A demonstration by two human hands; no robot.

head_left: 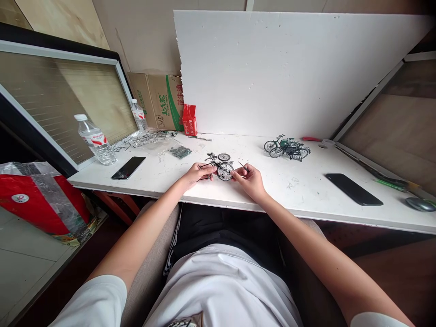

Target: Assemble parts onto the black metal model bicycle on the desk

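Observation:
A small model bicycle with black frame parts and a spoked wheel is held near the table's front edge. My left hand is closed round its frame and handlebar end. Against the wheel's right rim rest the thumb and fingertips of my right hand. A thin dark stick-like tool pokes up from the right hand's curled fingers; its exact kind is too small to tell. Just behind the held model lies a loose spoked wheel. Small dark parts are scattered beside it.
Two finished-looking model bicycles stand at back right. A bag of green parts, part frames and a red box lie behind left. Phones flank the hands. Water bottles stand left; a white board rises behind.

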